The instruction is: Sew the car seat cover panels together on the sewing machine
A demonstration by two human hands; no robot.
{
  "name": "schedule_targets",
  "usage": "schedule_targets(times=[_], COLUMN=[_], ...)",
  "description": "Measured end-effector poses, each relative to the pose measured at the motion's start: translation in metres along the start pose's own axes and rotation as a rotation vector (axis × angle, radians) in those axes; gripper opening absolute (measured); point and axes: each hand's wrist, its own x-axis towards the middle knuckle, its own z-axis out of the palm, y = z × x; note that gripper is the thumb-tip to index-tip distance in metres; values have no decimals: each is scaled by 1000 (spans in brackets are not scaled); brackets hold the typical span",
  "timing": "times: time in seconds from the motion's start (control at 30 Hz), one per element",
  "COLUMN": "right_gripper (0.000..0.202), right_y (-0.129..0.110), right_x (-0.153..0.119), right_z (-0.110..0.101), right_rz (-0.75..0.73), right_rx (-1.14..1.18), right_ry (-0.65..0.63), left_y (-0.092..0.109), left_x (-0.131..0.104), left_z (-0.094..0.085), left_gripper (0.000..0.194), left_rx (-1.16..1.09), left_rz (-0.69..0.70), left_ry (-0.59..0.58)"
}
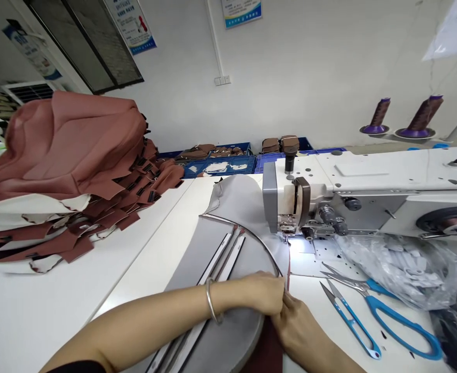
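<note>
A grey seat cover piece [240, 199], seen from its backing side, lies across the white table with its far end beside the sewing machine's needle [285, 239]. Two white strips [230, 259] and a dark-edged curved seam run along it. My left hand [265, 291], with a bangle at the wrist, is closed on the cover's right edge. Against it, my right hand [298, 324] pinches the same edge, fingers together. Reddish-brown material [267, 347] shows underneath, below the hands. The exact spot between my fingertips is hidden.
Blue-handled scissors [399, 321] and thread snips [351, 318] lie right of my hands. Behind them sits a clear plastic bag [407, 264] of pale pieces. Reddish-brown seat covers [76, 145] are piled at left. Blue crates [220, 166] stand behind; thread cones [423, 116] are above the machine.
</note>
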Motion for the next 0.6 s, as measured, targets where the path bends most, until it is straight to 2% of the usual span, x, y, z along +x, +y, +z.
schedule_targets(times=[0.1, 0.17, 0.27, 0.43, 0.6], right_gripper=[23, 25, 29, 29, 30], right_y=[-2, -1, 1, 4, 14], right_x=[-2, -4, -6, -6, -2], right_z=[-5, -5, -2, 2, 1], right_rz=[-27, -28, -15, -3, -11], right_rx=[-8, -10, -7, 29, 26], right_ry=[39, 39, 15, 60, 42], left_y=[1, 1, 2, 3, -4], left_x=[8, 10, 10, 13, 22], left_z=[11, 12, 8, 1, -3], left_gripper=[69, 72, 78, 83, 85], left_rx=[-25, -52, -84, -86, -80], left_rz=[0, -7, -17, -43, 0], left_ry=[6, -1, -13, -26, -44])
